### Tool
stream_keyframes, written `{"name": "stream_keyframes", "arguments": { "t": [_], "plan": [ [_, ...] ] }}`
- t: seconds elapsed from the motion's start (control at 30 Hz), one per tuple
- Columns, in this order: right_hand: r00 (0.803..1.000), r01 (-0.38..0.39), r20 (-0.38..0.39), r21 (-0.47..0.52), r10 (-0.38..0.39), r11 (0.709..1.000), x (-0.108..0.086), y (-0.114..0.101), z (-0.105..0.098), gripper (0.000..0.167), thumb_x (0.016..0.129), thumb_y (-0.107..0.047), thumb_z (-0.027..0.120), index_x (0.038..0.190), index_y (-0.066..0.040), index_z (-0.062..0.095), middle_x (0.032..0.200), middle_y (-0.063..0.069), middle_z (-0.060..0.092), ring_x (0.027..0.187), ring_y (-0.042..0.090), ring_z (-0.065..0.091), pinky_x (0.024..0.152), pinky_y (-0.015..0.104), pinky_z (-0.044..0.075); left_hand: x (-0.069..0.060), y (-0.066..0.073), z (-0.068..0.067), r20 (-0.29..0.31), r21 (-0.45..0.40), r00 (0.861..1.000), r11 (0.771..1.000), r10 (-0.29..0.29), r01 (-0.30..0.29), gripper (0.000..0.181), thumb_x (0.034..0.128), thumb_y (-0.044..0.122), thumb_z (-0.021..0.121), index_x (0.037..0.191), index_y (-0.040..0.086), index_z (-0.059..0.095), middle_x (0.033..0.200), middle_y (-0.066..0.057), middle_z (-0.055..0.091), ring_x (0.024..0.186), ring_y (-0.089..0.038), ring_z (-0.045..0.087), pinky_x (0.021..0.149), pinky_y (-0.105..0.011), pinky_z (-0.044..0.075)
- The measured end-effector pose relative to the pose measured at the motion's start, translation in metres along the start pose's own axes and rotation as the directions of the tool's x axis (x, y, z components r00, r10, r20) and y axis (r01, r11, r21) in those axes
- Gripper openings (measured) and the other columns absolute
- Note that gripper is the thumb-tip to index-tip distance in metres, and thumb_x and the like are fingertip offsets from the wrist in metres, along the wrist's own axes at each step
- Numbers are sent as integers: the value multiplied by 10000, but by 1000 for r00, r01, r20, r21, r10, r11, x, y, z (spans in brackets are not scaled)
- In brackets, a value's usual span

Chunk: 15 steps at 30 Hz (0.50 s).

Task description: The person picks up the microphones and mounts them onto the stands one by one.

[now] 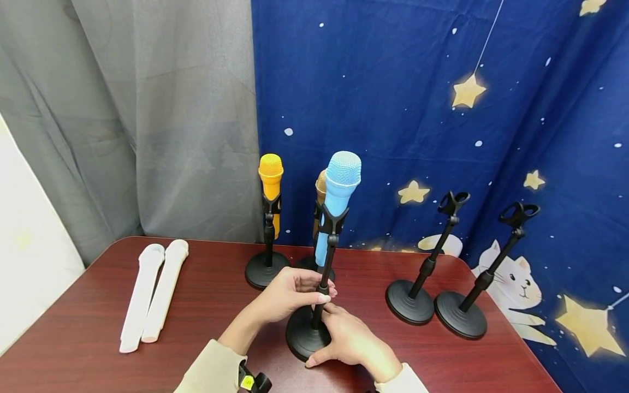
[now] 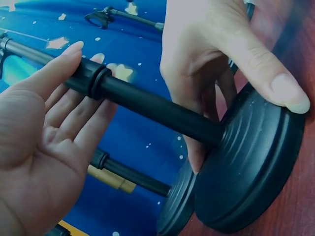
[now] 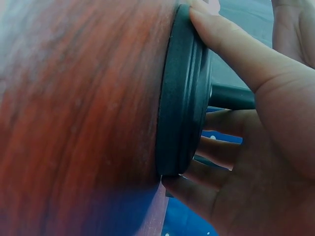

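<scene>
A light blue microphone (image 1: 343,173) sits tilted in the clip of a black desk microphone stand (image 1: 301,337), whose round base rests on the table. Around the collar of its pole, my left hand (image 1: 287,295) holds with the thumb on one side and fingers on the other. Lower down, my right hand (image 1: 351,338) grips the round base (image 3: 184,98), thumb on the near rim and fingers along the far side. Just behind stand a gold microphone (image 1: 321,185), partly hidden by the blue one, and a yellow microphone (image 1: 271,169), each on a black stand.
Two white microphones (image 1: 139,300) (image 1: 167,289) lie side by side on the left of the red-brown table (image 1: 211,305). At the right are two black stands (image 1: 410,303) (image 1: 461,315) with bare clips. Grey and blue star-printed curtains (image 1: 393,109) hang behind the table.
</scene>
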State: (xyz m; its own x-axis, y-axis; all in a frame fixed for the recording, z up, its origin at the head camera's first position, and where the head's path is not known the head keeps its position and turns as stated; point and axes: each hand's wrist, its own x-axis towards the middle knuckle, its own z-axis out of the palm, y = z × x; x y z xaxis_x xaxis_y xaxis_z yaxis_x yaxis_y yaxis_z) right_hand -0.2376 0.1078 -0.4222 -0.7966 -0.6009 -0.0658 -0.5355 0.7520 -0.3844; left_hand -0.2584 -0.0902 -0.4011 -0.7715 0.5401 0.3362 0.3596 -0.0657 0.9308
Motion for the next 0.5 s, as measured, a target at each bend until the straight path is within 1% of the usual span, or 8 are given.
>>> {"name": "stream_keyframes", "arguments": {
  "t": [0.1, 0.2, 0.37, 0.5],
  "plan": [
    [1000, -5, 4, 0, 5, 1000, 0, 0, 0, 969, 667, -576, 884, 1467, -152, 537, 1553, 70, 479, 1387, 290, 510, 1030, 478, 510, 0, 1, 3, -62, 50, 998, 999, -6, 9, 309, 913, 105, 741, 1185, -33, 693, 1091, -205, 756, 1009, -158, 753, 845, -265, 602],
    [1000, -12, 9, -1, 12, 1000, 0, -1, 0, 957, 669, -577, 882, 1458, -152, 545, 1547, 77, 487, 1385, 285, 512, 1023, 480, 512, 1, 1, 6, -126, 82, 991, 996, -34, 45, 300, 872, 119, 789, 1136, -2, 714, 1053, -188, 769, 935, -104, 758, 752, -253, 603],
    [1000, -25, 15, -12, 25, 1000, -1, -2, 0, 922, 669, -582, 880, 1406, -112, 585, 1516, 87, 518, 1366, 263, 527, 1007, 463, 523, 3, 2, 11, -209, 83, 975, 992, -81, 100, 301, 816, 125, 843, 1056, 9, 703, 1022, -220, 767, 883, -120, 769, 732, -247, 608],
    [999, -30, 16, -26, 31, 999, -2, -3, -1, 923, 672, -587, 874, 1391, -81, 593, 1513, 102, 519, 1376, 265, 519, 1021, 463, 519, 4, 4, 15, -276, 130, 957, 984, -84, 124, 315, 782, 152, 875, 990, 10, 685, 976, -185, 774, 845, -135, 768, 746, -240, 609]
  ]
}}
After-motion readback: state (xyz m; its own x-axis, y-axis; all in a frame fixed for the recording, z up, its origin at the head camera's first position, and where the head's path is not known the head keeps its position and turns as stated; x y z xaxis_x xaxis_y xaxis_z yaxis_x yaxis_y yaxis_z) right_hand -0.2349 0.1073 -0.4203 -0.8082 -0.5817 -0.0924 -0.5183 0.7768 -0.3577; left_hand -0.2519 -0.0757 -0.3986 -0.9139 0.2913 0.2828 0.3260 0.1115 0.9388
